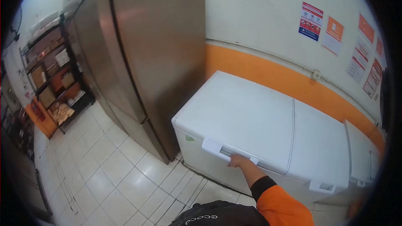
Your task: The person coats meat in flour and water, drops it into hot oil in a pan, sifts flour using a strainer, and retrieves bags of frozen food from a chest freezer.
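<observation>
A white chest freezer (pixel 247 109) stands against the wall with its two lids down. My right hand (pixel 241 162), in an orange sleeve with a black cuff, reaches to the front edge of the larger left lid. Its fingers are closed around the white lid handle (pixel 217 150); the fingertips are partly hidden behind it. The smaller right lid has its own handle (pixel 321 186), apart from my hand. My left hand is out of view.
A tall stainless steel cabinet (pixel 163 50) stands close to the freezer's left end. Farther left is a shelving rack (pixel 54 67) with boxes. Another white freezer (pixel 362 152) adjoins at right. Below me is a black item with lettering (pixel 217 215). The floor is tiled.
</observation>
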Demonstrator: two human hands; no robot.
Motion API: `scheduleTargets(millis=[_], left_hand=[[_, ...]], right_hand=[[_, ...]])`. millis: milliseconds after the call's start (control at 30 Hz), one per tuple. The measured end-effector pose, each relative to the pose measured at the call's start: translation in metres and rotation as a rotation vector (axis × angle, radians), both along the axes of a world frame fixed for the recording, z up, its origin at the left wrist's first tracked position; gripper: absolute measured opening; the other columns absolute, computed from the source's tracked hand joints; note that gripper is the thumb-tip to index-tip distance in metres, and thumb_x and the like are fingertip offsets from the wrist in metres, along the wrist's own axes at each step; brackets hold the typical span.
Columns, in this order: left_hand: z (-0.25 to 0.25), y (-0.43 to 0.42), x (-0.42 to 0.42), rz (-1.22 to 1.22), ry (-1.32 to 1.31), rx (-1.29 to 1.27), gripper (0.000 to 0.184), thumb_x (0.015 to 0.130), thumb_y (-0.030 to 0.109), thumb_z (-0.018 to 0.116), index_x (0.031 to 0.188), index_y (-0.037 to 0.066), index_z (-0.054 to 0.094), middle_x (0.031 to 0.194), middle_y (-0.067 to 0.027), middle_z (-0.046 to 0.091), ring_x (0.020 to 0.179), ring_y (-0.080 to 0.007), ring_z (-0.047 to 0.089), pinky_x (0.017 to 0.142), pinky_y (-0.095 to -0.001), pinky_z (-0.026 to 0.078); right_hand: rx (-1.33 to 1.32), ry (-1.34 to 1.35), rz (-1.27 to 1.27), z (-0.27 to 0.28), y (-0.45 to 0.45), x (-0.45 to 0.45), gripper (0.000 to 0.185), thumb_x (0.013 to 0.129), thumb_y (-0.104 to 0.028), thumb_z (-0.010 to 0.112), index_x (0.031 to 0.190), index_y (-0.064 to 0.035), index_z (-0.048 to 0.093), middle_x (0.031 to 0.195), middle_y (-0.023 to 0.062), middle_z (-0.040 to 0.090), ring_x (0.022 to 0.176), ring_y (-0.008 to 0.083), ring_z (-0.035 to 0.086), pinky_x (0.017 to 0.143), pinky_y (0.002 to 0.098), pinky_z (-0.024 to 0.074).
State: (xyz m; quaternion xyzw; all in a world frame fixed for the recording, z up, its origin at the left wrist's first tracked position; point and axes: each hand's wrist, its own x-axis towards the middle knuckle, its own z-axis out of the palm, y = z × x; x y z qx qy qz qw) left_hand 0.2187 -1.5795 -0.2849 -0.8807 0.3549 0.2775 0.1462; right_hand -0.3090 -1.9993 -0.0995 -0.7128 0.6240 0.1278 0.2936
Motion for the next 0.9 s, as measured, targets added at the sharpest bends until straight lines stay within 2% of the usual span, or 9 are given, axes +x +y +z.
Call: scheduleTargets(millis=[67,133,167,267,467,567,633,733,900], left_hand=[[0.005,-0.099,0.037,-0.016,-0.065,-0.183,0.050,0.075,0.037,0.048,0.115,0.008,0.054,0.126,-0.0014,0.047,0.128,-0.0294,0.023,0.103,-0.0563,0.004],[0.046,-0.212,0.047,0.005,-0.119,-0.417,0.050,0.076,0.034,0.052,0.118,0.007,0.051,0.126,-0.0112,0.045,0.128,-0.0318,0.022,0.106,-0.0453,0.011],[0.085,-0.262,0.037,-0.002,-0.021,-0.680,0.043,0.070,0.022,0.059,0.111,0.007,0.056,0.130,-0.0144,0.040,0.126,-0.0340,0.025,0.101,-0.0582,0.014],[0.198,-0.377,-0.036,-0.069,-0.121,-0.879,0.038,0.071,0.016,0.061,0.108,0.011,0.056,0.134,-0.0122,0.035,0.127,-0.0330,0.025,0.098,-0.0634,0.011],[0.255,-0.496,-0.176,-0.529,0.006,-1.197,0.038,0.070,0.021,0.061,0.107,0.013,0.057,0.134,-0.0111,0.034,0.127,-0.0356,0.022,0.095,-0.0661,0.008],[0.257,-0.536,-0.241,-0.664,0.110,-1.095,0.036,0.068,0.023,0.061,0.102,0.011,0.060,0.133,-0.0134,0.035,0.128,-0.0355,0.020,0.096,-0.0655,0.007],[0.248,-0.562,-0.274,-0.824,0.162,-1.004,0.042,0.068,0.024,0.062,0.108,0.012,0.057,0.133,-0.0154,0.033,0.128,-0.0357,0.019,0.097,-0.0645,0.006],[0.234,-0.596,-0.320,-1.057,0.189,-0.868,0.052,0.066,0.026,0.066,0.113,0.010,0.052,0.133,-0.0175,0.033,0.127,-0.0390,0.020,0.098,-0.0632,0.006],[0.223,-0.662,-0.392,-1.311,0.209,-0.677,0.052,0.070,0.030,0.063,0.117,0.012,0.051,0.133,-0.0145,0.034,0.127,-0.0318,0.024,0.099,-0.0608,0.008]], right_hand=[[0.006,0.000,-0.047,0.046,0.006,0.003,0.042,0.068,-0.032,0.068,0.099,-0.0050,0.059,0.078,0.0097,0.063,0.069,0.0214,0.060,0.065,0.0363,0.0473],[0.030,-0.039,-0.066,0.119,0.002,0.000,0.043,0.067,-0.031,0.069,0.101,-0.0062,0.059,0.082,0.0110,0.063,0.074,0.0233,0.060,0.070,0.0367,0.0467],[0.046,-0.060,-0.076,0.162,-0.003,-0.007,0.043,0.067,-0.031,0.069,0.101,-0.0068,0.058,0.084,0.0116,0.063,0.077,0.0242,0.060,0.072,0.0369,0.0464],[-0.217,-0.026,-0.045,0.285,-0.018,-0.031,0.046,0.064,-0.029,0.071,0.102,-0.0077,0.058,0.095,0.0171,0.061,0.091,0.0329,0.057,0.080,0.0386,0.0439],[-0.827,0.197,-0.167,0.466,-0.099,-0.082,0.049,0.059,-0.023,0.070,0.104,-0.0101,0.058,0.092,0.0128,0.062,0.086,0.0293,0.059,0.075,0.0372,0.0465],[-1.367,0.140,-0.388,0.498,-0.155,-0.108,0.047,0.059,-0.023,0.069,0.102,-0.0113,0.057,0.090,0.0083,0.061,0.087,0.0253,0.058,0.077,0.0372,0.0439],[-1.826,0.497,-0.316,0.488,-0.219,-0.142,0.050,0.062,-0.036,0.070,0.103,-0.0106,0.056,0.093,0.0078,0.059,0.094,0.0241,0.055,0.082,0.0402,0.0385],[-1.848,0.486,-0.281,0.512,-0.259,-0.172,0.061,0.063,-0.049,0.067,0.108,-0.0102,0.054,0.099,0.0094,0.057,0.100,0.0260,0.051,0.088,0.0435,0.0313],[-1.672,0.565,-0.388,0.535,-0.273,-0.170,0.065,0.070,-0.056,0.059,0.114,-0.0079,0.051,0.108,0.0119,0.054,0.104,0.0278,0.048,0.091,0.0411,0.0314]])
